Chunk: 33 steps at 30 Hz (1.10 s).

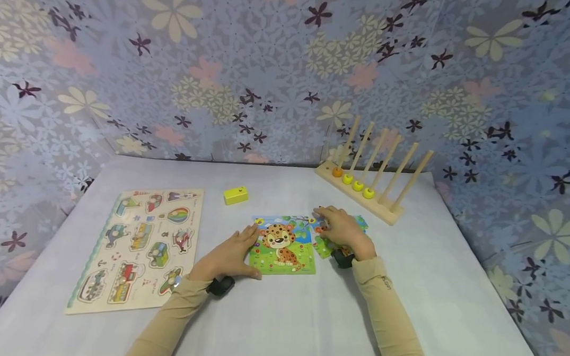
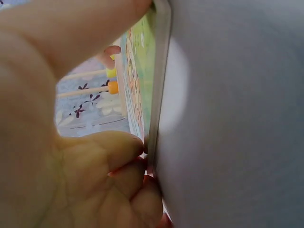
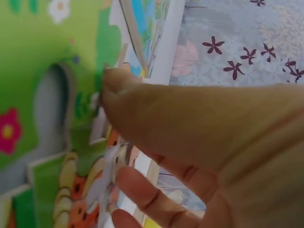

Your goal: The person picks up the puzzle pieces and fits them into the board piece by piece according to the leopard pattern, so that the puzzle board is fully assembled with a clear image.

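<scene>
A leopard picture puzzle (image 1: 280, 247) lies flat in the middle of the table. Against its left side rests my left hand (image 1: 231, 253), thumb by the lower edge and fingers along the left edge; the left wrist view shows thumb and fingertips touching the board's rim (image 2: 160, 71). Just right of the picture, my right hand (image 1: 339, 230) bends over colourful jigsaw pieces (image 1: 360, 222), partly covering them. In the right wrist view its thumb presses a green piece (image 3: 108, 45); the index fingertip is hidden behind the thumb. Orange-patterned pieces (image 3: 80, 204) lie below.
At the left lies a wooden peg puzzle board (image 1: 144, 242) with vehicle pictures. A yellow block (image 1: 235, 195) sits behind the leopard picture. At the back right stands a wooden rack (image 1: 391, 213) with upright rods, one orange bead (image 1: 337, 172) and several yellow beads (image 1: 357, 185). A patterned wall rises behind.
</scene>
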{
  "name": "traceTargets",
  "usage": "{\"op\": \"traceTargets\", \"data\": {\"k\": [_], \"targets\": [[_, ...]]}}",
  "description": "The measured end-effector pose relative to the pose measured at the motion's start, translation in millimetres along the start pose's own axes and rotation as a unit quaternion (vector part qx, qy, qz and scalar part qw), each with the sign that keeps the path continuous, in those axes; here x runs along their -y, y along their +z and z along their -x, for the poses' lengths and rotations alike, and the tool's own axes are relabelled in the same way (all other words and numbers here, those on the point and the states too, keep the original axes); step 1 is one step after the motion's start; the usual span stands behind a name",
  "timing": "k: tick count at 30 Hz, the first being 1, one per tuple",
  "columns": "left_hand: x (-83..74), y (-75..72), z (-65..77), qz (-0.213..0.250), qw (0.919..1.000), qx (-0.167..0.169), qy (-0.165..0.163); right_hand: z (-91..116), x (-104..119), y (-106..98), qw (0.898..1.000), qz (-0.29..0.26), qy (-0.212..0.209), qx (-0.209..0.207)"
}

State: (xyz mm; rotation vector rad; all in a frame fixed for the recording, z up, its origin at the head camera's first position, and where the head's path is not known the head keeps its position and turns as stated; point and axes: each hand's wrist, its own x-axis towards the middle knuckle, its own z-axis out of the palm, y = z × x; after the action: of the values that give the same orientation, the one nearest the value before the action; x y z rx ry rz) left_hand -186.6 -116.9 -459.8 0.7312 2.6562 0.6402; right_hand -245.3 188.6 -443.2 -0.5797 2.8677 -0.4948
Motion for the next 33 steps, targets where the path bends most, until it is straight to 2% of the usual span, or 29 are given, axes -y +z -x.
{"op": "traceTargets", "data": {"k": [9,13,17,21,23,26,29,30,33], "targets": [[-1.2,0.6,1.6,-0.005,1.0,0.007,-0.003,-4,6,-4,0.999,-0.013,0.025,0.025],[-4.4,0.3,4.7,-0.004,0.9999,0.011,0.002,-6,8,-6,0.997,-0.035,0.062,0.039],[-6.7,-1.8,8.6,-0.003,0.9999,0.016,-0.001,-8,7,-9,0.994,-0.053,0.093,0.036],[-6.0,-3.6,10.3,-0.004,0.9999,0.014,0.005,-9,5,-11,0.992,-0.071,0.096,0.031],[-4.7,-3.7,9.9,-0.001,0.9999,0.014,0.01,-10,3,-11,0.99,-0.097,0.096,0.033],[-2.2,-2.7,8.5,0.006,0.9997,0.016,0.02,-11,0,-9,0.988,-0.126,0.084,0.014],[-0.3,-1.2,7.0,0.01,0.9994,0.019,0.027,-13,-2,-6,0.982,-0.166,0.08,-0.037],[0.1,-0.9,6.7,0.01,0.9993,0.021,0.029,-14,-2,-5,0.979,-0.18,0.078,-0.058],[0.4,-0.6,5.9,0.01,0.9992,0.022,0.032,-16,6,0,0.959,-0.256,0.075,-0.098]]}}
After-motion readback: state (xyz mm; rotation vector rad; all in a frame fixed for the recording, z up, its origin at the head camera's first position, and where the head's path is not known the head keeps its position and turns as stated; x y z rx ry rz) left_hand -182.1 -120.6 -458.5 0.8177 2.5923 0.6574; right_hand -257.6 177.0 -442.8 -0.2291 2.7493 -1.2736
